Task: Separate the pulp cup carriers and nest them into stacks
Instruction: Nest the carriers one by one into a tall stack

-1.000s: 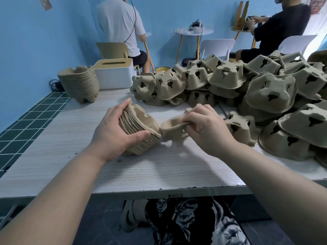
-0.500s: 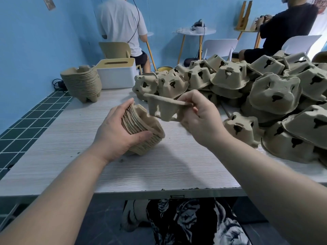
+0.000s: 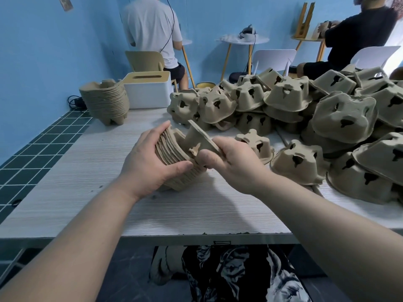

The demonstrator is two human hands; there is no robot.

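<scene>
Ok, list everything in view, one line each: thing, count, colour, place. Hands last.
table: one, pale wood grain, foreground
loose carrier pile: many, tan, upside down, table's right side
finished stack: one, tan, far left corner of table
tissue box: one, white with wooden lid, beside the finished stack
side table: one, white round top, against the blue wall
chairs: two white, one tan, behind the table
people: two seated in the background
stack in progress: one, tan, tilted, table centre
single carrier: one, tan, angled into the stack's open end
left hand: grips the stack in progress
right hand: pinches the single carrier
</scene>
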